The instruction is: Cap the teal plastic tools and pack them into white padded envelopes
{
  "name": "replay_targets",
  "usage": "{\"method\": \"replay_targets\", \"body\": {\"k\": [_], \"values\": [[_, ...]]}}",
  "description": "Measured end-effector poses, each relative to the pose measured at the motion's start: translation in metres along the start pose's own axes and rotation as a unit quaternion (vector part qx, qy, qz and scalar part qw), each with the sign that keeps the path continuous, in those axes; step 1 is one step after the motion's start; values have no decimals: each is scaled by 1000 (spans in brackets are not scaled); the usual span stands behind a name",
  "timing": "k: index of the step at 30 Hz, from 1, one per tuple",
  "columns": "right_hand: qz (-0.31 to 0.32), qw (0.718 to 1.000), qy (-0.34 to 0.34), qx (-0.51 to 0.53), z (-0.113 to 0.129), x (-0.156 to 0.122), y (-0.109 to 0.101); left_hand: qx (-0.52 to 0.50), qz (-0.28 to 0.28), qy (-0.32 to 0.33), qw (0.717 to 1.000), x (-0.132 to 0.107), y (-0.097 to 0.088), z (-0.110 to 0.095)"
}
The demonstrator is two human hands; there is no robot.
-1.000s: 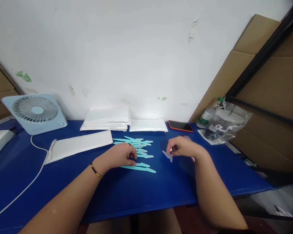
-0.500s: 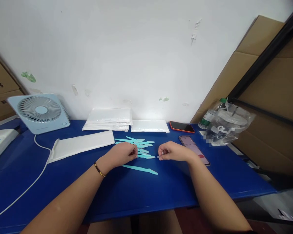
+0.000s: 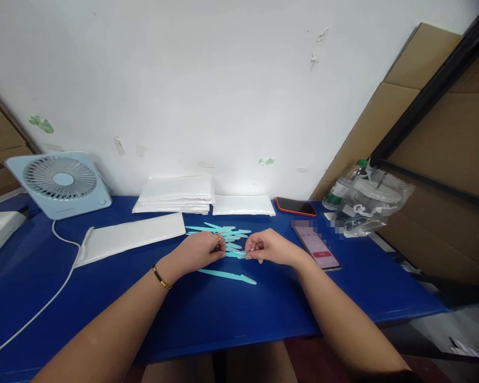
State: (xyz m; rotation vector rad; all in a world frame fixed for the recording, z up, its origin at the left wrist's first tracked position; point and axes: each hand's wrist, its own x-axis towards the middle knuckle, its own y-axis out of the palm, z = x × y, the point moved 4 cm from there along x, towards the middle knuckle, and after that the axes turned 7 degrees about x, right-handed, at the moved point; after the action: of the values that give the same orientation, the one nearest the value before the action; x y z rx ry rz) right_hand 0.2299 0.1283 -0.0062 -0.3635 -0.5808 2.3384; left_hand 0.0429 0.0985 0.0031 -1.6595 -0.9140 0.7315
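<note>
Thumb and fingers of my left hand (image 3: 201, 250) pinch the handle of a turquoise eyebrow razor (image 3: 234, 255), whose head points right. At that head, the fingertips of my right hand (image 3: 269, 246) are closed on the razor's tip. A small clear cap there is hard to make out. Behind my hands lies a loose pile of similar eyebrow razors (image 3: 223, 230), partly covered by my left hand. One single eyebrow razor (image 3: 229, 275) rests apart, nearer to me on the blue table (image 3: 239, 314).
White padded envelopes (image 3: 175, 191) are stacked by the wall, with another envelope (image 3: 133, 238) at left. A light-blue fan (image 3: 64, 181) and its cable stand left. To the right are an orange-edged phone (image 3: 296, 206), a lit phone (image 3: 317, 247), a bottle (image 3: 339, 191) and a bagged cup (image 3: 373, 205).
My right hand has moved left, from just beyond the razor's head onto its tip. My left hand keeps its pinch on the handle. The view has shifted slightly.
</note>
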Motion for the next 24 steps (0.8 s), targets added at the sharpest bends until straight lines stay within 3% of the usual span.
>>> {"method": "replay_targets", "body": {"k": [5, 10, 13, 17, 21, 24], "values": [[-31, 999, -16, 1, -1, 6, 3, 20, -15, -11, 1000, 5, 7, 4], [-131, 985, -11, -116, -8, -11, -37, 20, -72, -6, 997, 1, -5, 2], [-89, 979, 24, -184, -20, -18, -49, 6, -9, 37, 999, -5, -3, -9], [-30, 978, 88, -188, -32, -16, -45, 12, 47, 57, 997, -6, 10, -20], [-27, 989, 94, -108, -26, -16, -39, 5, 42, 24, 999, -4, 13, -18], [17, 997, 71, -1, -15, -18, -33, -23, 19, -15, 999, -3, 5, -10]]}}
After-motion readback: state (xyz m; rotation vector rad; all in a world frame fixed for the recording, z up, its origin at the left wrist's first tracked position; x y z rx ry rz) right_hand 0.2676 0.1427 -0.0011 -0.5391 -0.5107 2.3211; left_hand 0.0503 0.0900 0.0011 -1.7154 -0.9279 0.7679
